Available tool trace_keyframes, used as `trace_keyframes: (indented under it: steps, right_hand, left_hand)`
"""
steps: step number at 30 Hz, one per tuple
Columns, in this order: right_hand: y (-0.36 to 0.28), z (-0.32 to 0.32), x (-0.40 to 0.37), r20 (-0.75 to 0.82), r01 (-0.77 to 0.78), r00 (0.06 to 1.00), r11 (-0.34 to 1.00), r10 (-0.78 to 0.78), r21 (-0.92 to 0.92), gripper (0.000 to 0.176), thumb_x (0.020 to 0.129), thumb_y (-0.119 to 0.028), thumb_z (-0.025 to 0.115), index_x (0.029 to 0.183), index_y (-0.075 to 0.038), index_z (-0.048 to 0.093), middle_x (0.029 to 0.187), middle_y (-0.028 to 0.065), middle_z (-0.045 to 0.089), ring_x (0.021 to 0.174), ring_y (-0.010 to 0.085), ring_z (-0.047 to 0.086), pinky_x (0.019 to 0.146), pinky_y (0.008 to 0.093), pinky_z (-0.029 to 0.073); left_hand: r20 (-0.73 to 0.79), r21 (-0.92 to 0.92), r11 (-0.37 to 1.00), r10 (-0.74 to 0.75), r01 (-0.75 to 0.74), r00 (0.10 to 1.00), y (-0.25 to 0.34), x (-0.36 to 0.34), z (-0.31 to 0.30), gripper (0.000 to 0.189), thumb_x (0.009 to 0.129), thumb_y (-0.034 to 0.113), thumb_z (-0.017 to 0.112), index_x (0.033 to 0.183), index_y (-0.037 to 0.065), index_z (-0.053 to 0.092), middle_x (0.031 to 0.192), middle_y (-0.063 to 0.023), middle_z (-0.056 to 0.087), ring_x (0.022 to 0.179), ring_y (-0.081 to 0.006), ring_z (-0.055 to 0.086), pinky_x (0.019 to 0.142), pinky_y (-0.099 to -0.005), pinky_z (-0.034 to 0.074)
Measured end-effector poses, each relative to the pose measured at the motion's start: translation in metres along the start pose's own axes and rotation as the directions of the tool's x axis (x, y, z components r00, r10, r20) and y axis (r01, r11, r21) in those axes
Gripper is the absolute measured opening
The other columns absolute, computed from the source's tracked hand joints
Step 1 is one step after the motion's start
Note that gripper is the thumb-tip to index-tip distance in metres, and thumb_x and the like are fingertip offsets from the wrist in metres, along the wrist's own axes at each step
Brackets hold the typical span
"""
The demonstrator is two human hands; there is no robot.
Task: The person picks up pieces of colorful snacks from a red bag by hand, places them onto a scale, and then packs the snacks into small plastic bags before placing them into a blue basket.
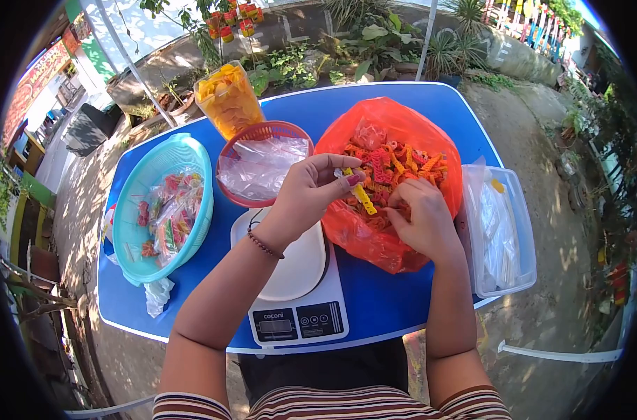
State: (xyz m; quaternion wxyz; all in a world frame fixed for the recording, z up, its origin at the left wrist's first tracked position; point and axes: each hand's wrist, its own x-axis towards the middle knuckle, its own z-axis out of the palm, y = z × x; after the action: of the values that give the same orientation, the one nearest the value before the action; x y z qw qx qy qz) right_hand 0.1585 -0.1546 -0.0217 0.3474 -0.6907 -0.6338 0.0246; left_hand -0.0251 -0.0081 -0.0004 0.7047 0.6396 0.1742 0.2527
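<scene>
While the white scale [301, 325] sits by the table's [381, 315] near edge, the left hand [306, 192] pinches a yellow piece [364, 199] over the red bag [395, 260]; the right hand's [427, 215] fingers curl there, grip unclear. Behind stands a filled jar [227, 101].

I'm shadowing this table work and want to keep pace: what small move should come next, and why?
Probably pinch another twisted piece with the right hand: its fingers are already down among the twisted pieces in the red plastic bag, while the left hand holds a yellow twisted piece close by.
</scene>
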Motion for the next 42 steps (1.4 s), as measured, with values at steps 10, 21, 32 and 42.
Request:
trace_keyframes:
  steps: [10,21,32,42]
  right_hand:
    - [0.002,-0.003,0.006,-0.284,-0.118,0.943,0.974,0.17,0.191,0.014,0.089,-0.003,0.065,0.102,-0.004,0.06,0.092,0.0136,0.067,0.088,0.0321,0.068,0.079,0.0418,0.055]
    - [-0.002,0.005,0.001,-0.147,-0.068,0.989,0.959,0.028,-0.275,0.019,0.083,-0.011,0.073,0.099,-0.007,0.064,0.094,0.0096,0.062,0.093,0.0322,0.065,0.079,0.044,0.054]
    - [-0.062,0.036,0.013,-0.054,-0.081,0.977,0.593,0.206,0.801,0.012,0.097,-0.004,0.068,0.105,-0.003,0.06,0.085,-0.0014,0.061,0.071,0.0009,0.05,0.062,0.0182,0.04]
    - [-0.127,0.081,0.009,-0.355,0.307,0.925,0.811,-0.132,0.498,0.008,0.094,-0.001,0.069,0.1,0.001,0.064,0.083,0.008,0.067,0.069,0.0114,0.066,0.061,0.0244,0.051]
  left_hand:
    - [-0.031,0.04,0.999,0.008,-0.007,0.999,0.0,-0.015,-0.002,0.031,0.099,0.01,0.066,0.127,-0.002,0.062,0.115,-0.011,0.072,0.11,-0.016,0.069,0.094,-0.0303,0.058]
    - [-0.051,0.106,0.992,0.069,-0.063,0.996,-0.006,-0.026,-0.007,0.03,0.097,0.007,0.068,0.125,-0.003,0.062,0.115,-0.0126,0.072,0.108,-0.0169,0.069,0.093,-0.0307,0.058]
    - [-0.083,0.088,0.991,0.107,-0.099,0.991,0.01,-0.064,-0.033,0.028,0.097,0.003,0.065,0.124,-0.004,0.061,0.112,-0.0145,0.072,0.092,-0.0152,0.071,0.082,-0.0281,0.058]
    - [-0.175,0.293,0.955,0.012,0.041,0.984,0.005,-0.119,-0.072,0.03,0.093,0.007,0.074,0.119,-0.004,0.063,0.098,-0.007,0.074,0.089,-0.0082,0.07,0.075,-0.0209,0.056]
